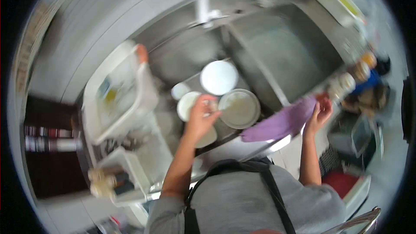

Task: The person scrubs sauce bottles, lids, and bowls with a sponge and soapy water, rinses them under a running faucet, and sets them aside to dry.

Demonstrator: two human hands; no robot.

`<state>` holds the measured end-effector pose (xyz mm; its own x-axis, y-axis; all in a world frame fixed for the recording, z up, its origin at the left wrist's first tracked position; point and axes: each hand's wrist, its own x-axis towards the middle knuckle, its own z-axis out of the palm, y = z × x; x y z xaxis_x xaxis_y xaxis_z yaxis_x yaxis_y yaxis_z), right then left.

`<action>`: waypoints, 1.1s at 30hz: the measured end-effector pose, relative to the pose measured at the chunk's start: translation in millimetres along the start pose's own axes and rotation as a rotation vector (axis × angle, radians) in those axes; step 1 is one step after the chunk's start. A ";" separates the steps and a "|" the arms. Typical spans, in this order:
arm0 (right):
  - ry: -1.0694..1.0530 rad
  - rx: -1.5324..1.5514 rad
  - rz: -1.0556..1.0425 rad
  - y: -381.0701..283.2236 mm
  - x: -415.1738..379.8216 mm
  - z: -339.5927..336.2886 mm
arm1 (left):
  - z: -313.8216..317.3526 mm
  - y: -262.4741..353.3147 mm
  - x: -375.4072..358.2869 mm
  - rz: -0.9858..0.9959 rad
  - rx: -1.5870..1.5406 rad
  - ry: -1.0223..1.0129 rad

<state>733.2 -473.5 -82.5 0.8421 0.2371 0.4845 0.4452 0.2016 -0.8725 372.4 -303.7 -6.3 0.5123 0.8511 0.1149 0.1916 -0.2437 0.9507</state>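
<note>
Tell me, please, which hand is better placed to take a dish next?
Probably the left hand: it is over the dishes, though blur hides whether it holds something. The right hand is beside the purple item, farther away.

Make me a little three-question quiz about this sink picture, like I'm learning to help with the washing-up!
1. Pick one: what colour is the long thing beside the right hand?
A) green
B) purple
C) black

2. True or false: in this view, the white tub is left of the round dishes.

3. Fill in the gap: the hand in front of the round dishes is the person's ____ hand.

Key:
1. B, the purple thing reaches up to that hand.
2. True.
3. Left: the left hand is there, though blur hides just what its fingers touch.
</note>
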 end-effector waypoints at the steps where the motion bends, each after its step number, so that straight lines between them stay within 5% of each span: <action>1: -0.225 0.133 0.159 -12.8 -23.2 19.3 | 13.0 0.6 -1.2 0.027 -0.019 -0.017; 2: -0.453 0.252 0.313 -35.2 -46.4 43.4 | 28.2 -1.7 -1.9 0.119 0.094 -0.064; 4: -0.732 0.805 0.976 -93.6 -88.1 98.0 | 47.3 10.8 3.3 0.361 0.241 -0.237; 6: -0.899 0.979 1.632 -99.2 -99.9 128.6 | 37.5 30.6 9.0 0.397 0.415 -0.350; 8: -0.938 1.051 1.776 -47.9 -130.1 144.1 | -6.3 24.9 30.5 0.553 0.379 -0.150; 14: -0.875 0.934 1.727 -26.1 -97.2 126.0 | -272.1 2.0 97.3 0.346 0.647 0.814; 18: -0.779 1.032 1.645 -29.5 -91.4 115.4 | -416.2 -84.1 122.9 -0.420 0.833 0.967; 20: -0.542 0.910 1.551 -46.2 -95.7 121.6 | -419.0 -81.2 113.9 -0.751 0.841 0.942; 21: -0.805 1.034 1.443 -50.0 -93.3 122.0 | -407.7 -63.5 100.7 -0.865 0.787 0.914; 22: -0.805 1.030 1.428 -62.1 -92.9 131.4 | -421.4 -88.8 108.8 -0.856 0.774 0.912; 24: -0.600 0.995 1.533 -83.8 -100.3 152.2 | -447.8 -155.8 122.8 -0.891 1.133 0.327; 26: -0.638 1.140 1.519 -83.4 -106.9 178.7 | -438.9 -181.1 140.7 -0.856 1.136 0.147; 30: -0.793 1.121 1.522 -120.1 -122.4 248.6 | -414.0 -122.6 147.8 -0.572 1.181 -0.350; 32: -0.891 1.189 1.562 -121.4 -129.9 275.2 | -355.7 -22.1 110.8 -0.495 0.584 0.128; 33: -0.930 1.200 1.577 -123.5 -133.7 287.9 | -329.7 2.7 100.2 -0.321 0.398 0.176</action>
<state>478.0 -256.6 -21.1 -0.2865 0.9411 -0.1795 -0.9240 -0.3210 -0.2079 148.2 -65.7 102.7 0.2347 0.9684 -0.0843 0.6354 -0.0872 0.7672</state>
